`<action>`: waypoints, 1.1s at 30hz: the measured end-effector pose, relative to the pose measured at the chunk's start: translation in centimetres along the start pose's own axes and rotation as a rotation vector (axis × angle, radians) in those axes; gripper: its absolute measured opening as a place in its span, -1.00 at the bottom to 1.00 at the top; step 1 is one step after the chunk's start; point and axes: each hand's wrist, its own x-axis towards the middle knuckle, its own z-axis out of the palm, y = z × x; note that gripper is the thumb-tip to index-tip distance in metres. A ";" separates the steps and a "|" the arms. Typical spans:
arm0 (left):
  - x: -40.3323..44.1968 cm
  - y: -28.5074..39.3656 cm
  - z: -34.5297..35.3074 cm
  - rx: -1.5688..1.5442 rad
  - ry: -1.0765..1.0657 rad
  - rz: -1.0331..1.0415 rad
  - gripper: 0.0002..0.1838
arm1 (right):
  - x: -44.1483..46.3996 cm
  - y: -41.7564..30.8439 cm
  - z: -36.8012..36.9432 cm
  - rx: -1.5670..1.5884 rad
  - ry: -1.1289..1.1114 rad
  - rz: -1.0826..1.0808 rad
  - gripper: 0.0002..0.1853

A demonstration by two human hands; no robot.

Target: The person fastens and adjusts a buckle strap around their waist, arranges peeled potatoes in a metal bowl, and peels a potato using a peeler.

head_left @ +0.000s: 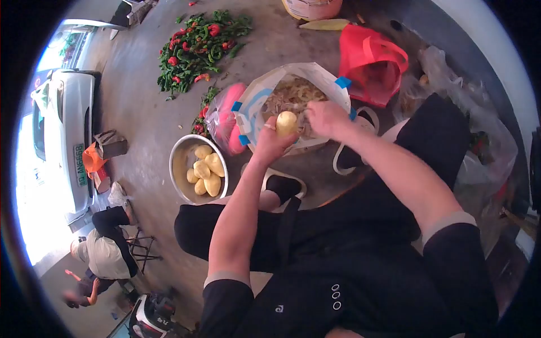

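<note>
My left hand point(273, 142) is closed around a pale yellow, peeled potato point(286, 123), holding it over a white container point(252, 112) with blue tabs on its rim. Brownish peelings point(293, 93) fill the container's inside. Just to the right of the potato is my right hand point(328, 119), fingers curled together. Whatever it grips is too blurred to make out. A metal bowl point(179, 169) with several peeled potatoes point(204, 170) stands on the floor, left of my left forearm.
Green and red peppers point(197, 48) lie heaped on the floor. Near the container are a pink bag point(228, 118), a red bag point(369, 65) and clear plastic bags point(451, 84). A bucket point(313, 8) stands beyond. Other people point(107, 253) and a white car point(70, 135) are at the left.
</note>
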 end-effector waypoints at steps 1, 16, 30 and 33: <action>-0.1 0.1 0.0 0.035 -0.007 0.049 -0.35 | 0.3 1.1 -0.2 0.015 -0.005 0.081 -0.68; -0.4 1.4 -1.5 -0.865 -0.261 -0.248 -0.38 | -0.8 0.1 0.2 0.268 0.029 -0.019 -0.66; 0.0 1.4 -0.9 -0.228 -0.099 -0.012 -0.27 | -1.7 -1.2 -1.8 0.263 -0.025 -0.102 -0.67; 0.1 1.0 -0.9 0.111 0.030 0.226 -0.27 | -1.7 -0.5 -1.5 0.138 -0.064 -0.077 -0.68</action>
